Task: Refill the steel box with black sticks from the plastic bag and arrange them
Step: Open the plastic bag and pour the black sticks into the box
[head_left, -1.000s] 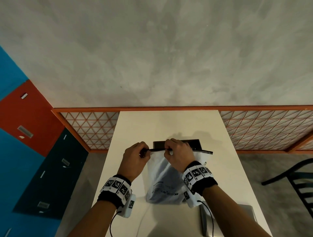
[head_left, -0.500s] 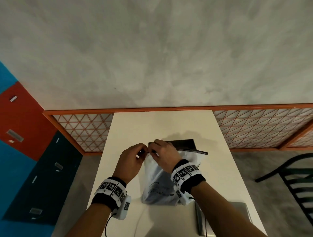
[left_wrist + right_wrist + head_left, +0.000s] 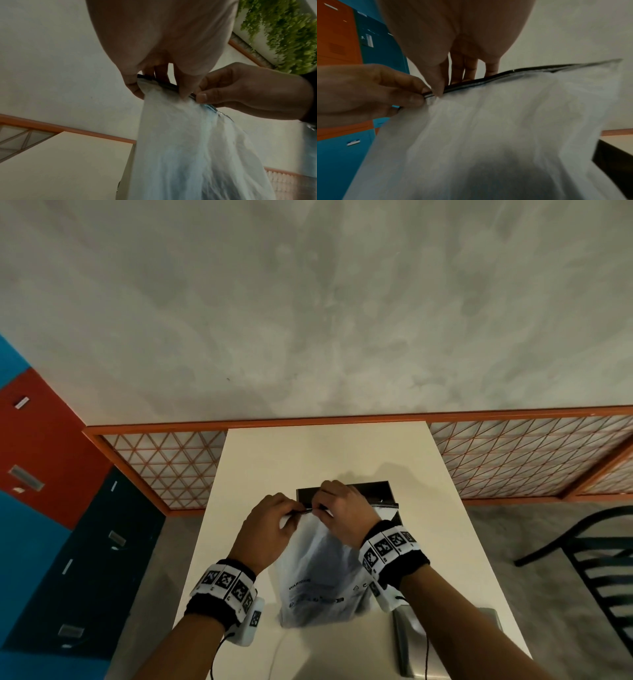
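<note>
Hands now closer on frosted plastic bag [image 3: 318,570]

Your left hand [image 3: 265,530] and right hand [image 3: 344,513] are pinching the plastic bag [image 3: 322,573] by its black strip, and the bag is standing between you and the dark box [image 3: 368,491], blocking the near approach. Bare table [image 3: 308,453] is lying open beyond. A grey object [image 3: 445,642] is crowding the near right corner.

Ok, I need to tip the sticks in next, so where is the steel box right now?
In the head view the steel box sits on the white table, just behind the upright plastic bag, partly hidden by the right hand.
</note>
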A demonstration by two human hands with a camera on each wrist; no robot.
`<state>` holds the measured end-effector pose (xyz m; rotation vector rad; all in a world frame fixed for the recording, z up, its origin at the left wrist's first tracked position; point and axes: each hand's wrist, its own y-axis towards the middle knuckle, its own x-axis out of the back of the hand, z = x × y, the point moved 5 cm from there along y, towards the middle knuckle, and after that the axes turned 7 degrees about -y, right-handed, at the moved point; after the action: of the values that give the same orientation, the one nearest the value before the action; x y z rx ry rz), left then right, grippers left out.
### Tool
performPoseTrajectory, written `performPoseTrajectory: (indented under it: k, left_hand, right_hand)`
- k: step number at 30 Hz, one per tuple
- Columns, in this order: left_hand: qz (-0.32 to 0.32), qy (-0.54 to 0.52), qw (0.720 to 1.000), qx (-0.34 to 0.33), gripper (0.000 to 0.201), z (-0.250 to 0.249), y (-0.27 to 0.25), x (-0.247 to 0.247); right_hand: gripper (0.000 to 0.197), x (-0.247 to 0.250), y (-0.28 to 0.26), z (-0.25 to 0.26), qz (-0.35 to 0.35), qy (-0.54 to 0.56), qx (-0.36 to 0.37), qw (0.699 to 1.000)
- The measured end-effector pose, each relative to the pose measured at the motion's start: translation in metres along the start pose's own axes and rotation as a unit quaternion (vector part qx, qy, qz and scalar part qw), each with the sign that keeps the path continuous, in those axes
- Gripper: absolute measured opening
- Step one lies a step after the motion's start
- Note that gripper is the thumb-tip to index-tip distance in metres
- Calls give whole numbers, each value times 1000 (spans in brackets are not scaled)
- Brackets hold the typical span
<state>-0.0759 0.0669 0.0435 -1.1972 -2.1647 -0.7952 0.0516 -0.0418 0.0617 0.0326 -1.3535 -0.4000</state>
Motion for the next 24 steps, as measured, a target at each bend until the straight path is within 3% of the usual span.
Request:
performPoseTrajectory:
  k: [3, 7, 11, 15, 19, 21, 24]
  left_hand:
    - [-22, 4, 1000, -4, 17, 1, 5, 4]
    - [-49, 17, 999, 15, 14, 15, -1, 18]
    - [-77, 25, 997, 7, 15, 14, -7, 30]
    - [-123, -25, 992, -24, 18, -3, -5, 38]
    - [-86, -38, 995, 21, 9, 2, -6, 25]
    - [-79, -36, 996, 26, 23, 1, -7, 22]
    - [-104, -38, 993, 39, 38, -2, -7, 25]
  right_hand:
    - [25, -3, -5, -4, 3, -13, 1, 1000]
    - [35, -2, -28, -45, 12, -22, -51, 998]
    - [38, 25, -47, -63, -27, -12, -75, 997]
    - [25, 48, -52, -59, -90, 29, -91, 991]
    - [53, 38, -57, -65, -39, 41, -145, 988]
    - [58, 37, -62, -68, -57, 50, -176, 981]
    - [45, 46, -68, -69, -126, 38, -206, 970]
